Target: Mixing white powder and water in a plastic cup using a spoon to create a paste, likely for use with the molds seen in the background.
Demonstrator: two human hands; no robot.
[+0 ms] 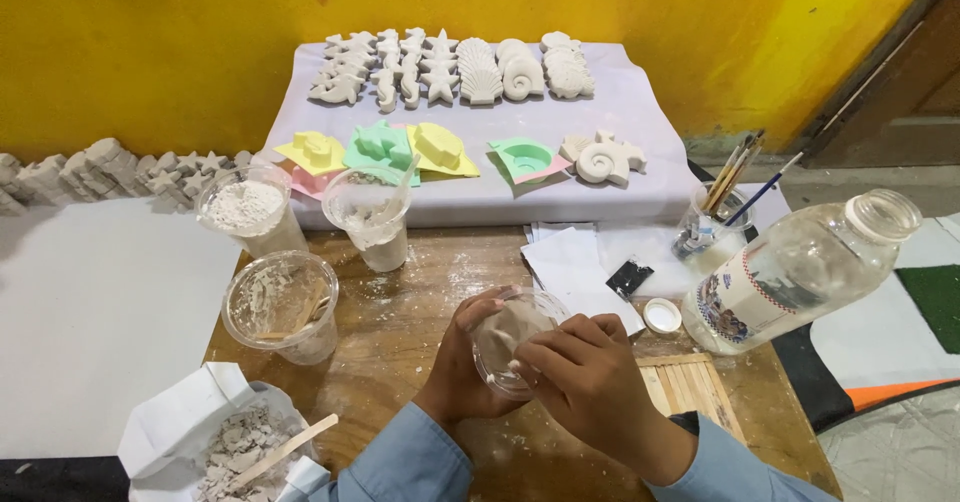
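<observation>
My left hand point(462, 360) grips a small clear plastic cup point(512, 334) smeared with grey-white plaster, tilted toward me over the wooden table point(420, 312). Over the cup's mouth lies my right hand point(585, 374), its fingers reaching down inside the cup. Whether those fingers hold anything is hidden. Both sleeves are light blue.
Three clear cups stand to the left: one with white powder point(248, 210), one with a spoon point(372, 217), one with a wooden stick point(282, 304). A bag of plaster bits point(235, 442), an open plastic bottle point(800, 272), brushes in a jar point(712, 224), coloured moulds point(385, 152) and plaster casts point(450, 67) surround the table.
</observation>
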